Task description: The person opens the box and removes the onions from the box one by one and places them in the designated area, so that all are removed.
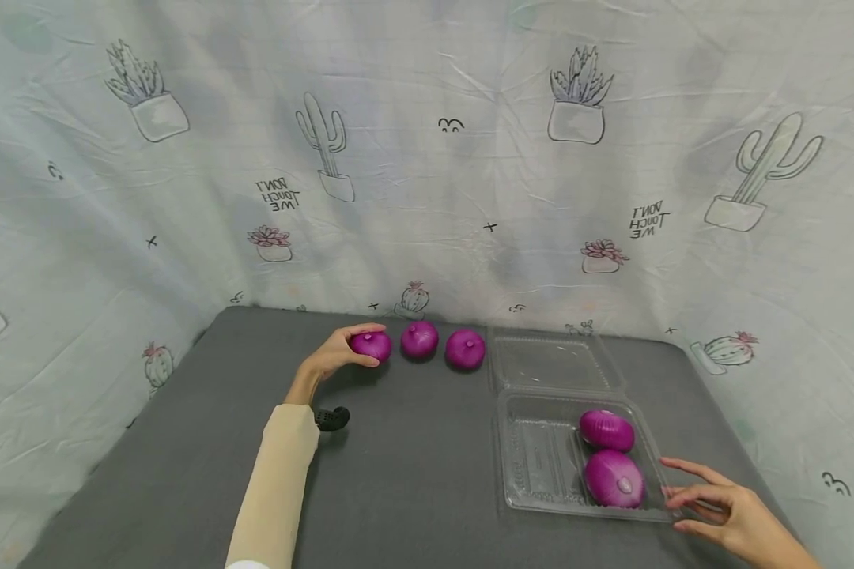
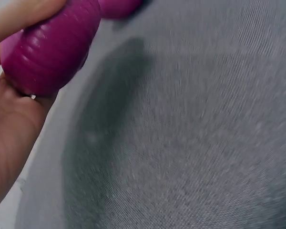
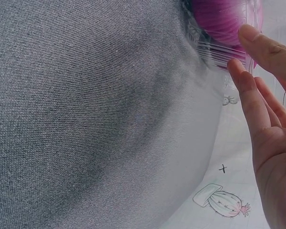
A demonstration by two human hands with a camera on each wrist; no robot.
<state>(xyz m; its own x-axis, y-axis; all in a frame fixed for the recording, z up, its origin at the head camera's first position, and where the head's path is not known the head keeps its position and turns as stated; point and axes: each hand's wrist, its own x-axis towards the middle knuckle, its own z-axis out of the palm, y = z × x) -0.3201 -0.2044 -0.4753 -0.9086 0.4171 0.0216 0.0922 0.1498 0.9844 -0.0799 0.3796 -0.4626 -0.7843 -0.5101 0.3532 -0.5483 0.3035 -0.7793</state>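
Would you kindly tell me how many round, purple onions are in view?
5: one round, purple onion held by the left hand, two more beside it on the grey cloth surface, and two in the clear plastic container.

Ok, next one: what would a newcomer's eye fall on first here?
Most likely the vivid purple onions: a pair in the right side of the clear plastic clamshell container, and a row of three toward the far edge of the gray table, its leftmost onion held in the left hand. Next, perhaps, the right hand at the container's right edge, and the cactus-print curtain behind.
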